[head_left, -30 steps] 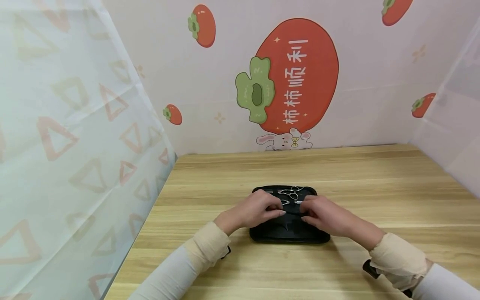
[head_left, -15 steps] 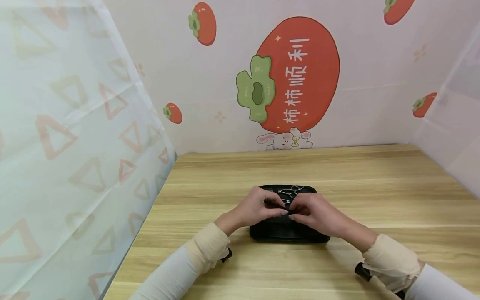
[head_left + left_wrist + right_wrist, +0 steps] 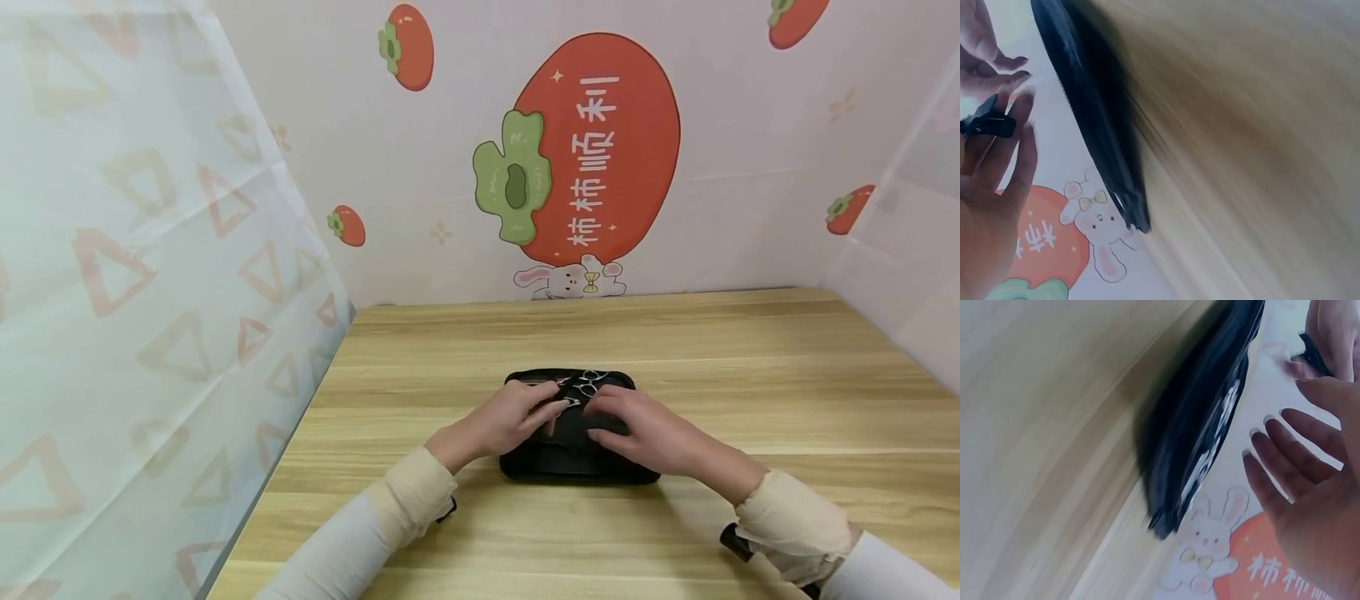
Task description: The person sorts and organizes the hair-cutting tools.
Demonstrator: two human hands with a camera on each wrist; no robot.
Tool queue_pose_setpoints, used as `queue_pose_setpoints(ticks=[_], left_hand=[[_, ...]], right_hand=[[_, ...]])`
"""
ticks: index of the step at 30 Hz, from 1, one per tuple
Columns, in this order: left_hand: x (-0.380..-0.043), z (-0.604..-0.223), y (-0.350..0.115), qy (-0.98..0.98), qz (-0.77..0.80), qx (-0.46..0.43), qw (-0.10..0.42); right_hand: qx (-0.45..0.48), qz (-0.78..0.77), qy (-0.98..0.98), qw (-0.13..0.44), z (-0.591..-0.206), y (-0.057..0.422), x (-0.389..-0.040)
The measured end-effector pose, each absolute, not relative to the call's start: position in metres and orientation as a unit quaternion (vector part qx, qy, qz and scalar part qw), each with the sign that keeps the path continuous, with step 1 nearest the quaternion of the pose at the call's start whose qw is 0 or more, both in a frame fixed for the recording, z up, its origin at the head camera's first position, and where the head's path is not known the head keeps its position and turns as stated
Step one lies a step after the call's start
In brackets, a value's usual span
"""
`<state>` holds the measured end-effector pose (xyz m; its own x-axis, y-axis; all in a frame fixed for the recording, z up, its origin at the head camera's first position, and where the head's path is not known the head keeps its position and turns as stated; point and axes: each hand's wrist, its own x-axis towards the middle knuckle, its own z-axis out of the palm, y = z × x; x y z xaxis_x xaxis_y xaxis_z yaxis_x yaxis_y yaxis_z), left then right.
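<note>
"What's in the left hand [image 3: 510, 417]?"

"A small black piece [image 3: 997, 127], held in the fingers, up over the case. I can't tell exactly what it is."

"And the right hand [image 3: 648, 425]?"

"Holding nothing. Its fingers are loosely bent and spread above the black case [image 3: 581, 477], which lies on the wooden table [image 3: 465, 542]."

"How would you handle it?"

"Lightly, I'd say: pinch the piece near its middle, steady it with the free fingertips, and mind the scissors [image 3: 587, 388] at the case's far side."
</note>
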<state>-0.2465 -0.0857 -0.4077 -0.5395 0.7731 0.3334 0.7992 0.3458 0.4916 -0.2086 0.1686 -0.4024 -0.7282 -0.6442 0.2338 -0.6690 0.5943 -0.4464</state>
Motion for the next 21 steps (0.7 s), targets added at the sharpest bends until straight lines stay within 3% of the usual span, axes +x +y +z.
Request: queue_pose_setpoints(ticks=[3, 12, 21], left_hand=[[-0.248, -0.41, -0.091, -0.832, -0.28, -0.479, 0.013], [-0.247, -0.416, -0.1, -0.866, -0.16, -0.468, 0.075], [-0.245, -0.416, -0.104, -0.892, -0.081, -0.444, 0.034]], right_hand=[[0.358, 0.223, -0.906, 0.037, -0.405, 0.182, -0.209], [0.324, 0.176, -0.929, 0.018, -0.417, 0.211, -0.212], [0.325, 0.162, -0.932, -0.013, -0.427, 0.224, -0.212]])
